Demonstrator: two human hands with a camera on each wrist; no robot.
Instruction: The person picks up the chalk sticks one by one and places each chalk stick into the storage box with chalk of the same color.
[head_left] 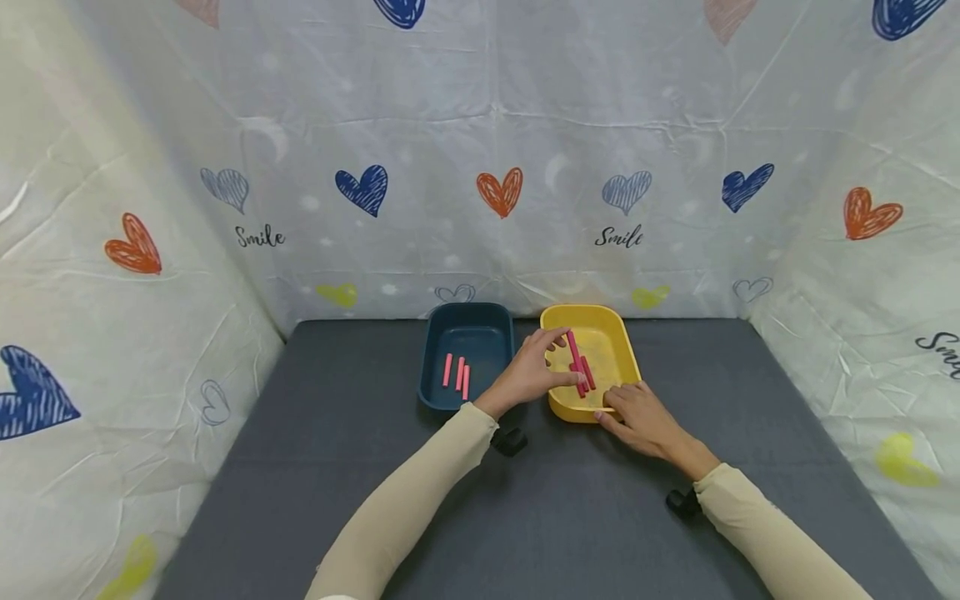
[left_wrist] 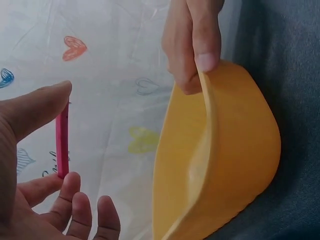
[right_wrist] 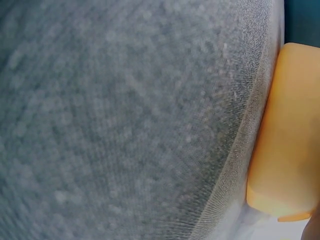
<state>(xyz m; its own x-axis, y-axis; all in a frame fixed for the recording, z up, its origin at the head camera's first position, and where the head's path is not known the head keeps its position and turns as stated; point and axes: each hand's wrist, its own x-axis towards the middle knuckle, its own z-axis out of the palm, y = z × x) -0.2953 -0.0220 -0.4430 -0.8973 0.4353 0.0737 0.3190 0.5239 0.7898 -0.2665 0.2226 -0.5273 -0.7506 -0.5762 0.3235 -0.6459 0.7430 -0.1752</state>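
Note:
My left hand (head_left: 534, 367) pinches a dark pink stick (left_wrist: 62, 140) end to end between thumb and forefinger, the other fingers loosely bent. It hovers over the yellow tray (head_left: 621, 342). Inside that tray lie more dark pink sticks (head_left: 588, 373), partly overlapped by the held one in the head view. My right hand (head_left: 647, 421) grips the tray's near right corner, thumb outside the wall and fingers over the rim, as the left wrist view shows. In the right wrist view only the tray's outer wall (right_wrist: 287, 135) and a sliver of that hand appear.
A dark blue tray (head_left: 423, 367) stands left of the yellow one, with 3 lighter pink sticks (head_left: 461, 373) in it. Both trays sit at the back of the grey-covered table (head_left: 555, 517), close to a white curtain (head_left: 555, 100) printed with hearts.

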